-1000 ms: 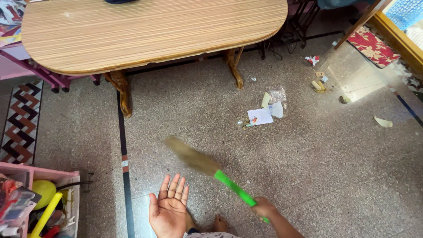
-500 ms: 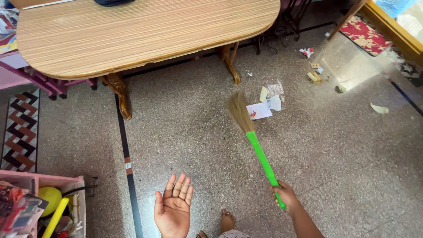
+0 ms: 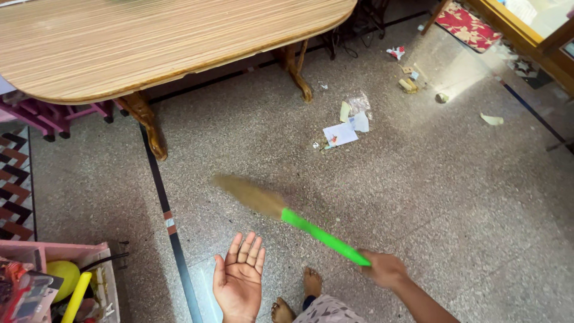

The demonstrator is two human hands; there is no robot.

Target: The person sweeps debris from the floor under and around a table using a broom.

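Blurring brown, the green-handled broom [image 3: 299, 221] fills the right hand [image 3: 382, 269].

broom bristles [image 3: 248, 194] motion-blurred, table [image 3: 149, 48] cut off at top edge

1. We see a broom [image 3: 287, 215] with a glossy green plastic handle and dry, straw-like bristles.
2. We see a tabletop [image 3: 149, 42] of striped wood-grain laminate, smooth and matt.
3. We see a speckled stone floor [image 3: 454, 197], polished, strewn with paper scraps [image 3: 341, 133].
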